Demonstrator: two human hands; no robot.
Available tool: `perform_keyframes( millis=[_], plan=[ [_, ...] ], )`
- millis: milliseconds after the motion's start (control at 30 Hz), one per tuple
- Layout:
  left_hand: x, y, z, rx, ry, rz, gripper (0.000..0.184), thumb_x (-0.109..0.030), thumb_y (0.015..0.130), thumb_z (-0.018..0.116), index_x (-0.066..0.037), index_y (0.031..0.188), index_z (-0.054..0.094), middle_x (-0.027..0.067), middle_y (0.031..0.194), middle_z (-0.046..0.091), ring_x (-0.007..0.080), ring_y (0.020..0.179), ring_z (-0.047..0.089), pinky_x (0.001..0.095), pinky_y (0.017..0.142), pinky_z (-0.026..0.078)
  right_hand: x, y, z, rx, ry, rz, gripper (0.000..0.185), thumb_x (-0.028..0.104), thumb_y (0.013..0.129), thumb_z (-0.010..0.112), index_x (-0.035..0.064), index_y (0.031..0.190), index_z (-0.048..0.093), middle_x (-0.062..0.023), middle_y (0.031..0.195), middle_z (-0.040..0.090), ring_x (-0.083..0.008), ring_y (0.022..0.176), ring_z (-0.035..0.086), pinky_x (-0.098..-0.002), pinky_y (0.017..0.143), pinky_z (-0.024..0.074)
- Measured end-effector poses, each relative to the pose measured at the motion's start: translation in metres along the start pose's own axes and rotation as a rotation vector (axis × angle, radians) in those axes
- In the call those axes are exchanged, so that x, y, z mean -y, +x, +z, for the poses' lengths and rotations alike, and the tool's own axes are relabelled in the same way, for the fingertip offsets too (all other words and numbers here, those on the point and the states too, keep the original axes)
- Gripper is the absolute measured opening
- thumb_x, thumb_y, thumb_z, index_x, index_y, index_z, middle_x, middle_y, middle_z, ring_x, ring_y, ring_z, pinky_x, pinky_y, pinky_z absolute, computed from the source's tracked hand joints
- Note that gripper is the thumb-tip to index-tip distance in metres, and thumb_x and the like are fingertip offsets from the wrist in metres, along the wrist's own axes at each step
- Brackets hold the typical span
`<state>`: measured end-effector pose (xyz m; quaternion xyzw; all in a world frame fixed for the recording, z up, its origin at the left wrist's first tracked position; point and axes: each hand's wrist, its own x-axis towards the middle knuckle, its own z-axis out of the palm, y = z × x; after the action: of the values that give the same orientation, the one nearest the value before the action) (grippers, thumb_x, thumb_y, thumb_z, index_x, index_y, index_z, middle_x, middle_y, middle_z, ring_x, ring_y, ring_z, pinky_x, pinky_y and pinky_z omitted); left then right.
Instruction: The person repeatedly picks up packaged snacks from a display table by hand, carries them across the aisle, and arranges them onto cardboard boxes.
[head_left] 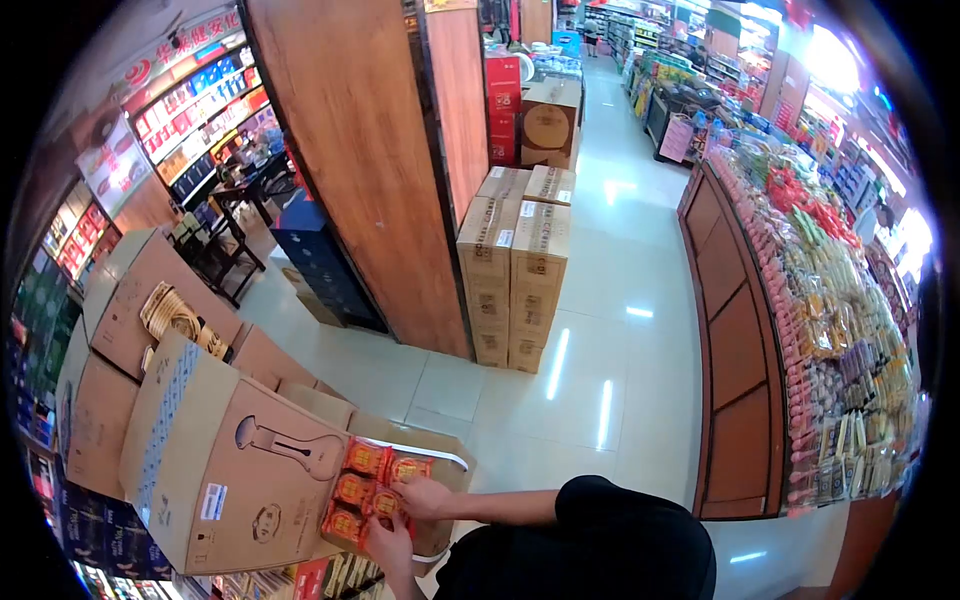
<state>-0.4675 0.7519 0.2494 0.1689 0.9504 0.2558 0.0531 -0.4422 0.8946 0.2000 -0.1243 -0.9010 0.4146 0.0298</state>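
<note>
Several red and orange wrapped packets (352,488) sit in rows in an open cardboard box (440,535) at the lower middle. My right hand (428,497) reaches in from the right, its fingers on a packet at the right side of the rows. Just below it, my left hand (388,545) touches a lower packet with its fingertips. Both hands have their fingers bent over the packets, and the undersides of the fingers are hidden. A white strap (425,450) runs along the box's edge.
A large carton (260,470) printed with a device drawing stands left of the packets. Stacked cartons (512,260) stand by a wooden pillar (350,150). On the right, a wood-panelled counter (740,380) holds bagged goods (840,300). Tiled floor (590,330) runs between them.
</note>
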Motion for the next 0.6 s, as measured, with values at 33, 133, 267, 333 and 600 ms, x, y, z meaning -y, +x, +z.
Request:
perform_keyframes(
  millis=[33,133,267,333,600],
  plan=[
    [0.004,0.001,0.001,0.021,-0.025,-0.005,0.039,-0.029,0.086,0.069,0.001,0.108,0.06,0.017,0.082,0.068,0.0368,0.08,0.067,0.0458,0.071,0.05,-0.002,-0.006,0.002,-0.057,0.003,-0.042,0.028,0.02,0.086,0.055,0.0031,0.109,0.059,-0.0213,0.097,0.061,-0.0393,0.096,0.061,-0.0493,0.081,0.0508],
    [0.011,-0.006,-0.004,0.019,-0.03,0.027,0.037,-0.028,0.085,0.068,0.001,0.106,0.06,0.0179,0.087,0.067,0.0367,0.084,0.065,0.046,0.073,0.049,-0.004,-0.031,-0.001,-0.145,0.03,-0.075,0.026,0.02,0.087,0.055,0.0027,0.106,0.058,-0.0211,0.1,0.06,-0.0397,0.096,0.06,-0.0502,0.08,0.05],
    [-0.002,-0.053,-0.014,0.034,-0.05,0.163,0.033,-0.025,0.086,0.066,0.002,0.105,0.061,0.0202,0.095,0.064,0.0364,0.087,0.063,0.0452,0.076,0.048,0.01,-0.09,-0.024,-0.04,0.09,0.02,0.022,0.018,0.085,0.056,0.0024,0.101,0.059,-0.0204,0.095,0.061,-0.0413,0.093,0.06,-0.0507,0.077,0.0494],
    [-0.015,-0.084,-0.013,0.139,-0.124,0.149,0.032,-0.023,0.085,0.066,0.002,0.104,0.061,0.0205,0.096,0.063,0.0367,0.089,0.062,0.0454,0.077,0.048,-0.019,-0.109,0.021,-0.085,0.073,-0.112,0.02,0.017,0.085,0.056,0.0023,0.098,0.061,-0.0209,0.089,0.062,-0.0418,0.088,0.061,-0.0504,0.075,0.0495],
    [-0.002,-0.182,0.015,0.378,-0.134,0.557,0.022,-0.009,0.088,0.051,0.0,0.106,0.062,0.0209,0.096,0.063,0.0416,0.095,0.059,0.0482,0.08,0.048,0.009,-0.239,0.044,-0.175,0.371,0.241,0.021,0.017,0.084,0.06,0.0075,0.101,0.065,-0.021,0.094,0.067,-0.0406,0.087,0.063,-0.0471,0.076,0.0507]
  ],
)
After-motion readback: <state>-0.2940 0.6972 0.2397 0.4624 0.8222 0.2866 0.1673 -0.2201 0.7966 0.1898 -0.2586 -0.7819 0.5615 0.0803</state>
